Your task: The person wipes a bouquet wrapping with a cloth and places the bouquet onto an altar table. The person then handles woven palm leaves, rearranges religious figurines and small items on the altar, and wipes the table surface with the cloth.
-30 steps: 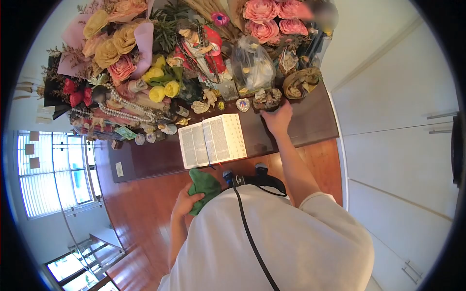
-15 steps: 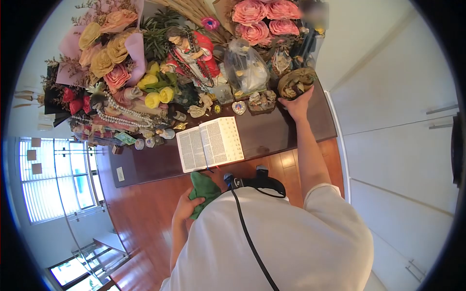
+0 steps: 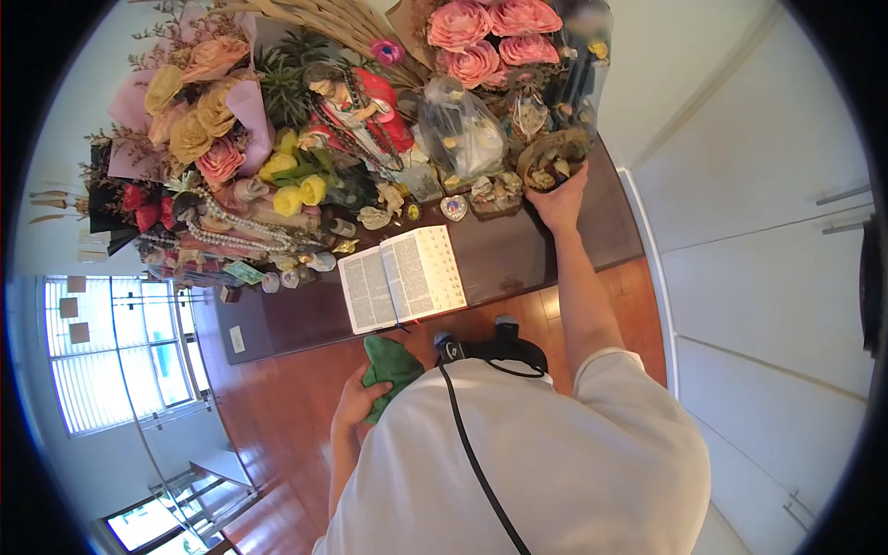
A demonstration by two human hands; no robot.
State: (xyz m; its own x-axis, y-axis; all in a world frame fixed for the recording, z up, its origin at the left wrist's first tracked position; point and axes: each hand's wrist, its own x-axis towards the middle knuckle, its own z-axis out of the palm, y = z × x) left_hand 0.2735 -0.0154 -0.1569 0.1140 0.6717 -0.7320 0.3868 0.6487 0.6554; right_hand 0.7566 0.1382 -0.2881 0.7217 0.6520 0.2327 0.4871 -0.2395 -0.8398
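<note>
My left hand point(image 3: 353, 398) is closed around a crumpled green cloth point(image 3: 392, 368), held in front of my shirt below the table's edge. At the right end of the dark table, my right hand point(image 3: 561, 198) grips the near side of a brown, rounded, nest-like ornament point(image 3: 548, 159) with small figures inside. Some of its fingers are hidden by the ornament. A small rocky brown figurine point(image 3: 497, 193) sits just left of that hand. Behind it are a plastic-wrapped white figure point(image 3: 462, 129) and a small statue point(image 3: 529, 116).
An open book point(image 3: 402, 277) lies at the front of the table point(image 3: 499, 264). A red-robed statue point(image 3: 356, 111), yellow tulips point(image 3: 301, 190), bouquets point(image 3: 199, 111) and beaded figures crowd the back and left. White cabinets point(image 3: 758, 250) stand to the right.
My right hand and the brown ornament have shifted slightly left and back, closer to the figures beside it. My left hand still holds the green cloth. The view has tilted a little.
</note>
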